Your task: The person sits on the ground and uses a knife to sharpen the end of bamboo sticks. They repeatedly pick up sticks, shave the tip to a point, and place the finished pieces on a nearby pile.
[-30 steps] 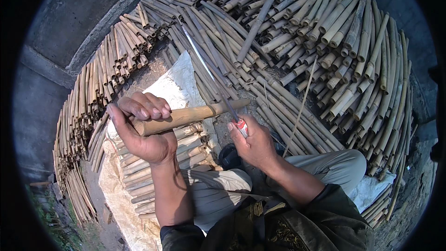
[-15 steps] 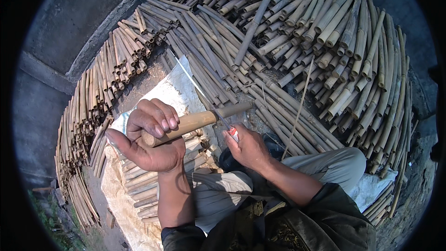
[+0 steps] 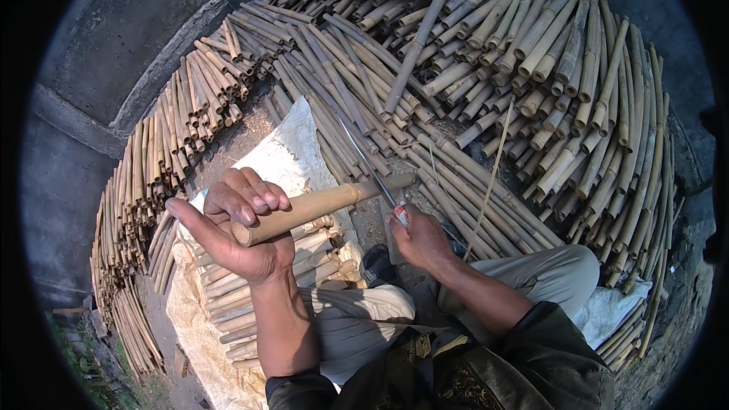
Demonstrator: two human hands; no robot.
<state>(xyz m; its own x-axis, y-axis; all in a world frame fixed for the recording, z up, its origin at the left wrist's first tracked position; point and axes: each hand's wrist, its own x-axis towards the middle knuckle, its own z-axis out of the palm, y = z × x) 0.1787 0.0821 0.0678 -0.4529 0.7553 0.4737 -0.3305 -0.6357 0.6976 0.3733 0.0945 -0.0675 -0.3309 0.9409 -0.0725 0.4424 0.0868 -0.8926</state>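
A short bamboo pole (image 3: 304, 212) lies slantwise across my left hand (image 3: 254, 224). Its near end rests on the palm, the fingers curl over it and the thumb sticks out to the side. The far part of the pole looks darker and narrower. My right hand (image 3: 421, 235) grips the red and white handle of a long, thin-bladed knife (image 3: 370, 169). The blade slants up and to the left, crossing the pole near its far part; whether it touches the bamboo I cannot tell.
Cut bamboo pieces (image 3: 243, 311) lie in a row on a white sack (image 3: 194, 319) left of my legs. Large bamboo stacks (image 3: 562, 53) rise at the right and back, another stack (image 3: 144, 159) along the left. Loose poles (image 3: 486, 197) lie ahead; a grey wall (image 3: 99, 38) stands behind.
My right hand has moved slightly right with the knife, and the blade has shifted right along the pole. My left hand still holds the pole, its near end slightly lower.
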